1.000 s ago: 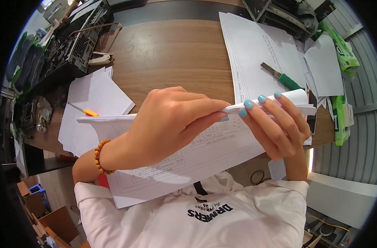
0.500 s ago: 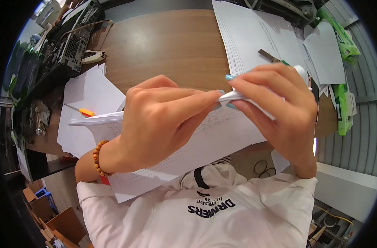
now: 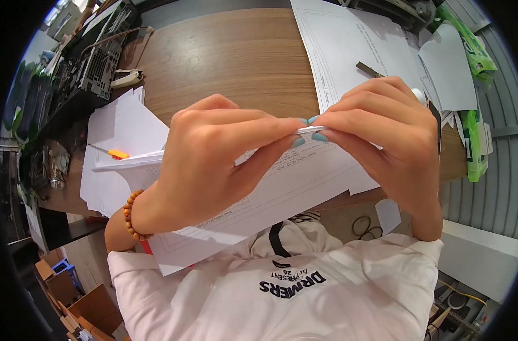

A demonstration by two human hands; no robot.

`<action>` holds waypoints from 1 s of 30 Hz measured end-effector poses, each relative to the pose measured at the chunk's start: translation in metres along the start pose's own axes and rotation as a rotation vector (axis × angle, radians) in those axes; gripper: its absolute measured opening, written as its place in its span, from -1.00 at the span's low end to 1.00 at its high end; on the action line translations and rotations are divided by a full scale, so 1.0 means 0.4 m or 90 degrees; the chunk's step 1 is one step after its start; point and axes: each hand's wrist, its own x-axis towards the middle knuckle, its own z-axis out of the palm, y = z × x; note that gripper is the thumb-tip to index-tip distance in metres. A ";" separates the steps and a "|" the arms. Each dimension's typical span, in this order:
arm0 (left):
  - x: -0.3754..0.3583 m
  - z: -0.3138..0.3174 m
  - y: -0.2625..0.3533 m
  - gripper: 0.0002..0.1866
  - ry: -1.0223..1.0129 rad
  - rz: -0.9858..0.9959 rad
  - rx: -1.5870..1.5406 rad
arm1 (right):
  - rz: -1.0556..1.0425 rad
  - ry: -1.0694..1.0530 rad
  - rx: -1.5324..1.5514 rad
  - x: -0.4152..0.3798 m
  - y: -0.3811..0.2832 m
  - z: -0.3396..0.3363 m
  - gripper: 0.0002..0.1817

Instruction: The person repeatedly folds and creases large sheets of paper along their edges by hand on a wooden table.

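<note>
Both my hands pinch the top folded edge of a large printed paper sheet held up in front of my chest. My left hand, with a bead bracelet on its wrist, grips the fold at the middle. My right hand grips the same fold just to the right, fingertips almost touching those of the left. The sheet hangs down toward my white shirt, its printed tables facing me. The fold's left end sticks out past my left hand.
A wooden desk lies beyond. A stack of white sheets with an orange-tipped tool lies at left. Large printed sheets and a green-handled knife lie at right. A stapler and computer case sit far left.
My right hand turned over and closed down on the fold, sliding left until its fingertips met the left hand's. The sheet rose slightly.
</note>
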 end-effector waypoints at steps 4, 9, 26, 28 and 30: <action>0.012 0.011 -0.001 -0.82 0.010 -0.009 -0.004 | -0.006 -0.027 -0.005 0.004 0.018 0.010 -0.87; 0.017 0.017 -0.036 -0.84 -0.030 -0.012 0.024 | -0.022 -0.065 -0.016 0.002 0.046 0.018 -0.86; 0.052 0.031 -0.065 -0.87 -0.050 -0.127 -0.134 | -0.062 -0.053 -0.053 0.000 0.083 0.046 -0.91; 0.061 0.038 -0.058 -0.89 -0.036 -0.132 -0.163 | -0.054 -0.049 -0.039 0.001 0.086 0.053 -0.91; 0.067 0.037 -0.057 -0.90 -0.031 -0.168 -0.165 | -0.049 -0.043 -0.028 0.002 0.088 0.049 -0.92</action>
